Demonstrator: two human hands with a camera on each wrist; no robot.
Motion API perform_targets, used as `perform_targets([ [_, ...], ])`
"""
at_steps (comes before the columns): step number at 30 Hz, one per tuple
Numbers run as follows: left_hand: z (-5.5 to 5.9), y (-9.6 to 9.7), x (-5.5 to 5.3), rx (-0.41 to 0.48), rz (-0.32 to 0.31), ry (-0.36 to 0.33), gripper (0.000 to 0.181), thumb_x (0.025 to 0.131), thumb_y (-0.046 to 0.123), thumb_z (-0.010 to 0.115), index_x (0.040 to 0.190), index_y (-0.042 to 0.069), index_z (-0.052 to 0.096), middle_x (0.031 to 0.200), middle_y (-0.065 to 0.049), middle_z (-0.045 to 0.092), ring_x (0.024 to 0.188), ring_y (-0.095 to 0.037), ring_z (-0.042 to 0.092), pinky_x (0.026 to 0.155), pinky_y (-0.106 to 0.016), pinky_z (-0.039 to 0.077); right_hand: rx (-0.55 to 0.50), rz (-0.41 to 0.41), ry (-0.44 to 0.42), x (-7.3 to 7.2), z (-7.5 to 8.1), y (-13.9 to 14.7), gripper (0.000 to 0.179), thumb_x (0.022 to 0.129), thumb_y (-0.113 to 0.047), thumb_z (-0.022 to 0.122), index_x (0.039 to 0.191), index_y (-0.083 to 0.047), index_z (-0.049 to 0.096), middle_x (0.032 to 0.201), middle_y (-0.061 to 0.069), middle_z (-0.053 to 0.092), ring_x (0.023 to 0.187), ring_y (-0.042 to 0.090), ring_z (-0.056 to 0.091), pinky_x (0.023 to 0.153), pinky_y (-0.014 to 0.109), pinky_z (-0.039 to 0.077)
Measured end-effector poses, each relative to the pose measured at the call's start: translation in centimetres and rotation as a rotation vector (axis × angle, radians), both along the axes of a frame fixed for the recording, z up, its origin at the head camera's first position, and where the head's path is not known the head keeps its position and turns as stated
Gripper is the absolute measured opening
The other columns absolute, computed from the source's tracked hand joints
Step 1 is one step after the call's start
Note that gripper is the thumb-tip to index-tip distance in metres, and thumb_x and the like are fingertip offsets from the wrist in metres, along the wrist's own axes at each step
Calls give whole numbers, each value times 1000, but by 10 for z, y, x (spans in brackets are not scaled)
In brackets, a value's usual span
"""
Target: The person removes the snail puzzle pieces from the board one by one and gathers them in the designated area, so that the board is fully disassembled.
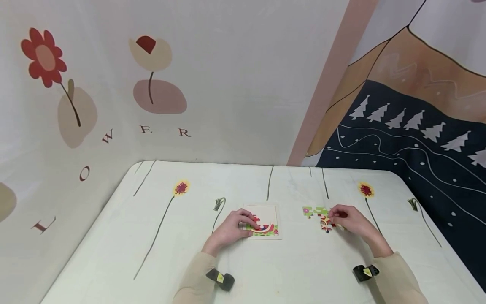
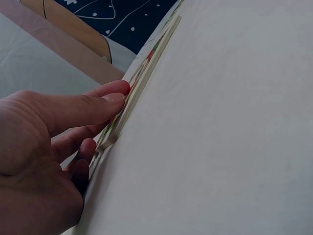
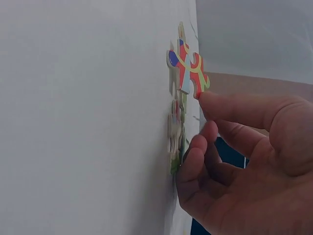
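My left hand rests over a square puzzle board, its fingertips touching the pieces near the left side. Along the board's lower part lie fitted pieces in red, white and green; the upper part shows bare backing. In the left wrist view the thumb lies straight against the board's edge. Farther right, my right hand pinches a red, yellow and blue puzzle piece between thumb and fingertips, tilted above the table. Several loose pieces lie beside and below it, partly hidden by the hand.
A white cloth with printed flowers covers the table. Behind it hang a pale printed curtain and, at the right, a dark one with trees. Each wrist carries a small black camera.
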State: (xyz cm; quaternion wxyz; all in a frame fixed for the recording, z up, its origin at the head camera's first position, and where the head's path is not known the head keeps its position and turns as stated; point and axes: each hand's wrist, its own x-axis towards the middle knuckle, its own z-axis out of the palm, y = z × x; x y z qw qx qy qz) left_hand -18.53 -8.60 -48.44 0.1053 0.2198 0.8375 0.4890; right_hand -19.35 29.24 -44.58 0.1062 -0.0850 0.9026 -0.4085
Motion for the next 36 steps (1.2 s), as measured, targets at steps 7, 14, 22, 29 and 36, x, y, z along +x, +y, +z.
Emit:
perform_targets([
  [7,0,0,0,5,-6,4,19,79,-2,73,93,11,77,114,-2,56,116,-32,42,100,-54,27,15,-24,-30,-2,1,-3,7,90,-4,63,93,3,63,80,5,50,74,20,42,60,29,34],
  [14,0,0,0,15,-10,-8,19,80,-2,72,94,10,77,114,-3,55,117,-32,44,101,-55,29,47,-62,-51,-2,0,-6,5,88,-4,63,90,0,65,79,4,47,72,20,42,58,28,33],
  [22,2,0,1,24,-15,-13,20,81,-3,71,96,9,76,115,-4,55,117,-31,44,100,-54,32,70,-80,-59,-3,-3,-7,5,88,-3,62,90,0,65,77,5,46,71,20,42,58,29,33],
  [29,4,0,2,10,-10,-11,20,81,-3,70,96,9,76,115,-3,55,117,-31,45,100,-53,32,87,-63,-41,-2,-2,-8,4,88,-2,62,87,0,65,76,4,46,71,20,41,60,31,33],
  [36,5,0,3,2,-1,-18,19,82,-1,71,96,10,76,116,-2,55,118,-31,43,102,-54,28,95,-76,-44,-1,-2,-9,4,87,0,61,87,-2,65,77,5,45,73,21,41,60,32,33],
])
